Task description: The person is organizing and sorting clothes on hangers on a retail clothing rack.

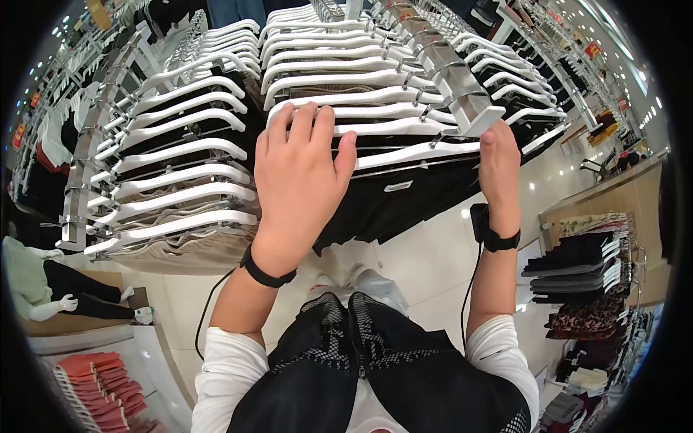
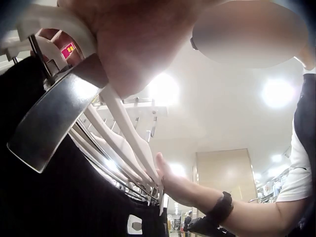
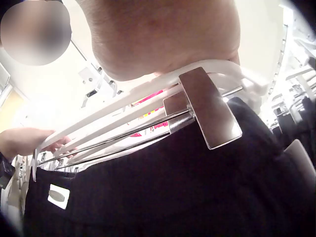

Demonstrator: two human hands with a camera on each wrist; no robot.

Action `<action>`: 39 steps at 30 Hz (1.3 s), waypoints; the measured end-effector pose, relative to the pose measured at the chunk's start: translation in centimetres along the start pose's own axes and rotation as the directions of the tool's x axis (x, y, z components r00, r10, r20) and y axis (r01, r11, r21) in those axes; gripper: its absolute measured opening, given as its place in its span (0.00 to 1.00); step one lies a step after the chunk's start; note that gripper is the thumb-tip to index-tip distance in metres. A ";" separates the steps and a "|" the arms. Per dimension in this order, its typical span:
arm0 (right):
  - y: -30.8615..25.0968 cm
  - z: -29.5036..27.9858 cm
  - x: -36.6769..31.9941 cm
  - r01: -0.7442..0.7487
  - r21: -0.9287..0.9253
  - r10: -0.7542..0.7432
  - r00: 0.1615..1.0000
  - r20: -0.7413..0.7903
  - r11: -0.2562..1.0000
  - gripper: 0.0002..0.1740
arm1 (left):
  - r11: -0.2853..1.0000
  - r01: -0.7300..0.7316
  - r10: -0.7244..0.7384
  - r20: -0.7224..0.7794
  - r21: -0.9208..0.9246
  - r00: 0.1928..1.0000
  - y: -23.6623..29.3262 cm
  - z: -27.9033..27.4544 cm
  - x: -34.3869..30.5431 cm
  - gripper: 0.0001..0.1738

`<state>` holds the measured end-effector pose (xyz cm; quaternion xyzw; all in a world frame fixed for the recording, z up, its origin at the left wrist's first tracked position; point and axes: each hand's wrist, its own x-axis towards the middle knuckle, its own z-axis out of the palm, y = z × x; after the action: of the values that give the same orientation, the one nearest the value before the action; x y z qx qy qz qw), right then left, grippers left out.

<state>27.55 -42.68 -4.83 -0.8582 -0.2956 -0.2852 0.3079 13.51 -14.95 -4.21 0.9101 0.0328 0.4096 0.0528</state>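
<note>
My left hand [image 1: 303, 173] rests at the left ends of the front white hangers [image 1: 411, 154], its fingers extended over them and its thumb apart. At their right ends, beside the metal rail's tip, my right hand [image 1: 500, 169] touches them with its thumb raised; its other fingers are partly hidden. Black trousers [image 1: 375, 209] with a small white tag hang from the front hanger. In the left wrist view, my right hand [image 2: 177, 187] lies against the hanger ends. The right wrist view shows my left hand [image 3: 27, 141] at the opposite ends, above the black trousers [image 3: 163, 192].
To the left, another rail [image 1: 83, 166] carries white hangers with black and beige clothes. A mannequin [image 1: 43, 281] is at the lower left, near folded pink clothes [image 1: 101, 390]. More clothes [image 1: 577, 267] hang at the right. Pale floor tiles [image 1: 433, 267] show below the rack.
</note>
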 end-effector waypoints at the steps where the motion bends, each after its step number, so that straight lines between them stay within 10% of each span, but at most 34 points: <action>1: 0.0 0.1 -0.1 -0.001 0.010 0.001 1.000 -0.012 1.000 0.31 | 1.000 0.009 -0.008 0.012 -0.013 1.000 0.0 -0.1 0.0 0.18; 26: 1.5 -2.6 1.0 -0.043 0.232 0.002 0.984 0.176 0.972 0.23 | 0.998 0.048 -0.045 0.068 -0.050 0.997 0.3 -0.3 1.6 0.14; 39: 6.2 -2.9 2.2 0.117 0.419 -0.229 0.947 0.227 0.900 0.27 | 0.963 0.265 -0.258 0.124 -0.041 0.958 2.5 -0.2 2.6 0.15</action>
<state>32.37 -47.88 -3.68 -0.7776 -0.4627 -0.1253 0.4068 15.09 -17.16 -1.86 0.9185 0.1379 0.3455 0.1341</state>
